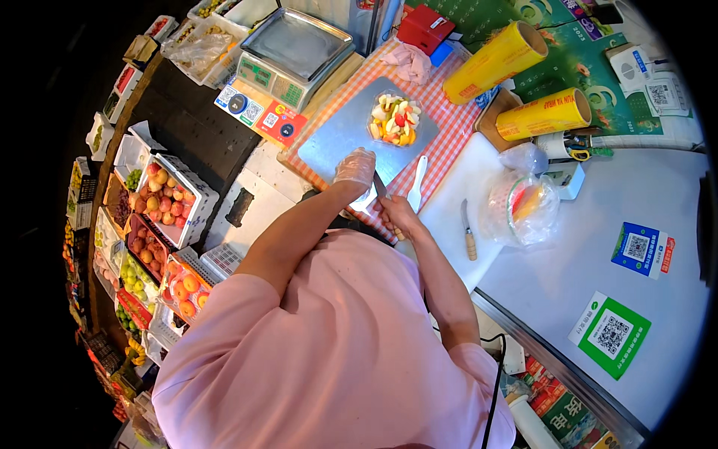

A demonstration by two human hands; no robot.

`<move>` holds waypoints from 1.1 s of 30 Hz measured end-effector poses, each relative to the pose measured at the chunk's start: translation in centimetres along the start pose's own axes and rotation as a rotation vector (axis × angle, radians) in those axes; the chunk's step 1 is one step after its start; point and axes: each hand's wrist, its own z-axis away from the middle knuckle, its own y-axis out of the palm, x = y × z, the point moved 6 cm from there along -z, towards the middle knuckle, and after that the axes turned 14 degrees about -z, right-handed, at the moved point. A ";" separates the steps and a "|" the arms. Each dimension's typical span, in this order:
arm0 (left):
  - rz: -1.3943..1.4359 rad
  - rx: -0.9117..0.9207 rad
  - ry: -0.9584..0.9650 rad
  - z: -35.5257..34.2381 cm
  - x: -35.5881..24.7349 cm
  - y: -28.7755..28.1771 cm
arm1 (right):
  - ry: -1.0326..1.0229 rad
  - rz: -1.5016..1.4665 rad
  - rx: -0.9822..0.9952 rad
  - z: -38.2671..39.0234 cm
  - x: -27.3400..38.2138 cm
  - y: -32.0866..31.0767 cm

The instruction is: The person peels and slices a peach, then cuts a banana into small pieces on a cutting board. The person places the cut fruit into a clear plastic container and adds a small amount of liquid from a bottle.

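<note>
My left hand wears a thin clear glove and presses down at the near edge of a grey metal cutting sheet. A small pale piece lies just under it; what it is I cannot tell. My right hand is bare and grips a knife, its blade pointing toward the gloved hand. A clear tub of mixed cut fruit stands on the sheet's far corner. A white plastic spoon lies to the right of the knife.
A second knife with a wooden handle and a bag of fruit rest on the white counter. Two yellow rolls of cling film lie at the back, a weighing scale at the back left. Crates of fruit stand to the left.
</note>
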 end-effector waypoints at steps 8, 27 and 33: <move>0.421 -0.130 -0.256 -2.2 5.1 3.9 | -0.381 0.287 -0.353 1.4 7.6 -4.0; -0.036 0.537 -0.735 43.0 24.6 15.2 | -0.320 0.259 -0.407 1.6 9.1 -6.6; 0.053 -0.035 -0.398 11.8 16.6 -0.8 | -0.455 0.312 -0.431 1.2 9.9 -5.6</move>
